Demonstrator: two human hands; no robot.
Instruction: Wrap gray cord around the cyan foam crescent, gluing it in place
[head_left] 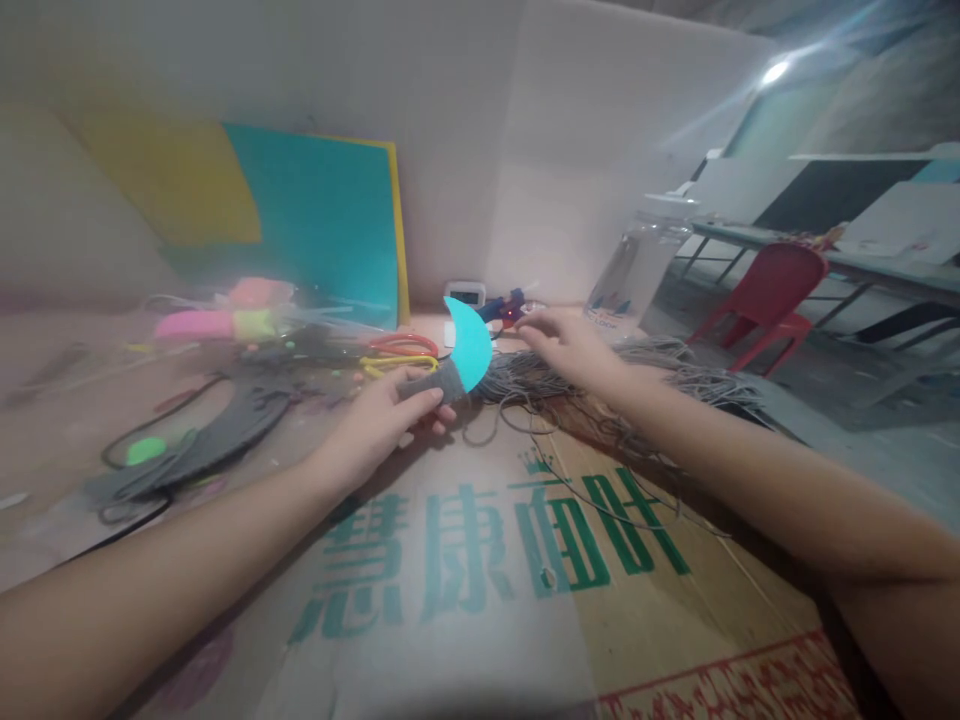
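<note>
A bright cyan crescent (472, 345) stands out of my left hand (409, 405), whose thumb and fingers close round its dark grey lower part. That grey part looks wrapped in cord. My right hand (555, 340) is raised to the right of the crescent, its thumb and fingertips drawn together; what they pinch, if anything, is too small to make out. Behind its fingertips lies a blue glue gun (510, 305) with a small red light. Loose grey cord (517, 375) is heaped below and behind my right hand, and thin loops trail over the printed cardboard (480, 600).
Orange and yellow cord coils (401, 350) lie behind my left hand. A dark grey curved piece (225, 440) and a green blob (146, 450) are at left. Cyan and yellow sheets (322, 220) lean behind. A clear bottle (641, 260) stands right; a red chair (772, 300) is beyond.
</note>
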